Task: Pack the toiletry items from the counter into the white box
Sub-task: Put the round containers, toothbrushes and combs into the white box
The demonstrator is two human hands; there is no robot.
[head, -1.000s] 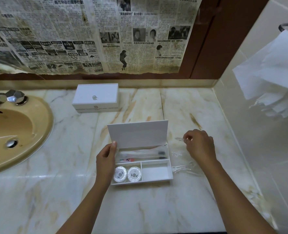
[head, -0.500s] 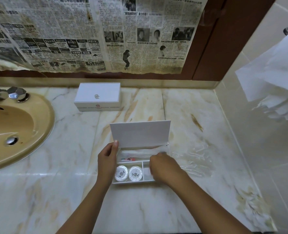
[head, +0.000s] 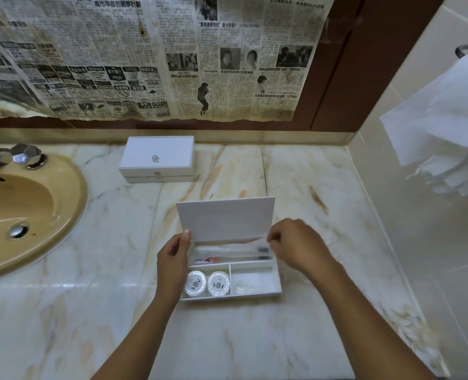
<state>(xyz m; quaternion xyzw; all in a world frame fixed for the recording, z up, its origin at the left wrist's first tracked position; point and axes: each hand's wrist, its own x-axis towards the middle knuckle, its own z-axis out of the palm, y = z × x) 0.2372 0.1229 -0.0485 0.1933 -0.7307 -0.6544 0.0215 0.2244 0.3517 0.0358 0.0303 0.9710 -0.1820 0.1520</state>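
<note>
Here marble worktop (head: 309,187) carries open white box (head: 254,293), lid (head: 224,218) upright. Left hand (head: 171,256) grips box left edge, thumb on lid. Right hand (head: 293,244), fingers curled, pinches wrapped toothbrush pack (head: 227,252) in rear compartment. Two round soaps (head: 207,283) front-left.

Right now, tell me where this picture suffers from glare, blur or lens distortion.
Head view: wide-angle bending curves the pale marble counter edges and the tiled side wall; window glare streaks across the counter's near part; the right hand, at the open white compartment box, is slightly motion-blurred; the clear plastic packet in the right front compartment is hard to make out; the left hand is sharp.
</note>
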